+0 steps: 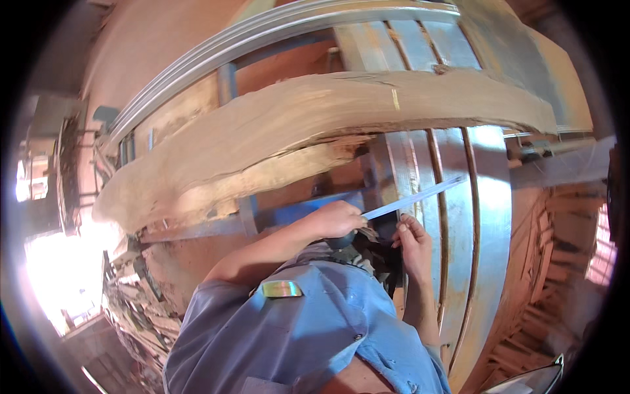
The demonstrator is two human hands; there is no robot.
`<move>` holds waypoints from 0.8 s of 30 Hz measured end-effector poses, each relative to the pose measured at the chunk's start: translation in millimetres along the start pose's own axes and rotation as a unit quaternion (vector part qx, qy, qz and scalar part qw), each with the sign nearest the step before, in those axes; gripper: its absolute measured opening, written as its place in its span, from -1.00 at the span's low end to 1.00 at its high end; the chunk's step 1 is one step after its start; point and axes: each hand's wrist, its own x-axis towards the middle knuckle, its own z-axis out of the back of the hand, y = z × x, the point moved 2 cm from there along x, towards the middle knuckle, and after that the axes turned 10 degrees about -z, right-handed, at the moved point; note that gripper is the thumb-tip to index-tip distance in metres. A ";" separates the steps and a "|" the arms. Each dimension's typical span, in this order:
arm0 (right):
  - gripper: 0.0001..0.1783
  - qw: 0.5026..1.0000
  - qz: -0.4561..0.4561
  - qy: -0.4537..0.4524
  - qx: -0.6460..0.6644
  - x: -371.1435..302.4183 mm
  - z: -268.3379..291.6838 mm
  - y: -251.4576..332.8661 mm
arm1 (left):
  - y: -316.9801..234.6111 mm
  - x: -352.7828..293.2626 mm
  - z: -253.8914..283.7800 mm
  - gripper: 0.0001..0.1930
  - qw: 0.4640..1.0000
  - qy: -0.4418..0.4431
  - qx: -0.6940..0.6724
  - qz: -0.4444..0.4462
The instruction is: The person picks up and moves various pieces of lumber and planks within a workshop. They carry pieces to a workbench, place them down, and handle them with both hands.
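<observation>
My left hand [338, 218] is closed round one end of a long, thin, bluish-white strip [413, 197]. The strip slants up to the right across the metal table, its far end free; its exact kind does not show. Just below the strip, my right hand [412, 238] has its thumb and fingers pinched together near my waist. Whatever may be between those fingers is too small to make out. Beyond both hands a long, curved, rough-sawn wood slab [315, 108] lies across the table.
The metal table [489, 197] has long grooves running away from me. A shiny metal rail [275, 29] borders the far side. Under the slab is a paler piece of wood [282, 171]. Scrap wood is heaped at left [141, 289], and stacked boards [541, 308] stand at right.
</observation>
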 end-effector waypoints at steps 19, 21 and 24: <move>-0.46 0.990 0.048 -0.071 -0.111 -23.1 -36.1 11.1 | -12.3 -44.6 -23.1 -0.31 0.904 -0.124 -0.409 -0.028; -0.37 0.955 0.079 -0.185 -0.219 -24.6 4.1 2.5 | 8.1 -68.1 -13.3 -0.36 0.899 -0.162 -0.405 -0.051; -0.41 0.955 0.011 -0.231 -0.185 -39.5 32.9 2.5 | 58.3 -125.0 15.6 -0.46 0.825 -0.290 -0.485 -0.020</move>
